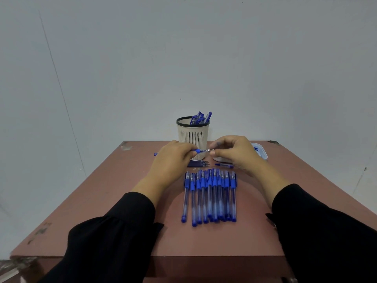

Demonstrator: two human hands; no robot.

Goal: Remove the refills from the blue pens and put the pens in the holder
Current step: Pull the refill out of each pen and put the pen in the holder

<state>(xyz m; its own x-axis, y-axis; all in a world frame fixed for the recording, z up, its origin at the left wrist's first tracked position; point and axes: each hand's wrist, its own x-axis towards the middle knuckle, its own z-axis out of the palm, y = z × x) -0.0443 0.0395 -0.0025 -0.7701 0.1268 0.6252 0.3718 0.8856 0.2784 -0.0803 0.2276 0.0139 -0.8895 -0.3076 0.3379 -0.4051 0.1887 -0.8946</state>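
Pens: one blue pen (196, 151) is held level just in front of the holder (192, 131), above the worktop (122, 201). My left hand (173, 158) wraps its barrel, fingers curled round the blue grip end, the tail end poking out on the far side of the hand. My right hand (234, 152) pinches the metal tip (210, 150), fingers closed on it, likely so the tip or refill can be pulled straight out along the barrel. Holder already has several blue pens (201, 117) standing in it. Loose refills (199, 163) lie nearer me than the holder, a small cap piece (224, 165) beside them. A row of untouched pens (210, 195) lies closer still, lined up for easy grabbing. A white tray (262, 153) sits right of the holder; contents unclear. My guess: mid-task, most pens left.
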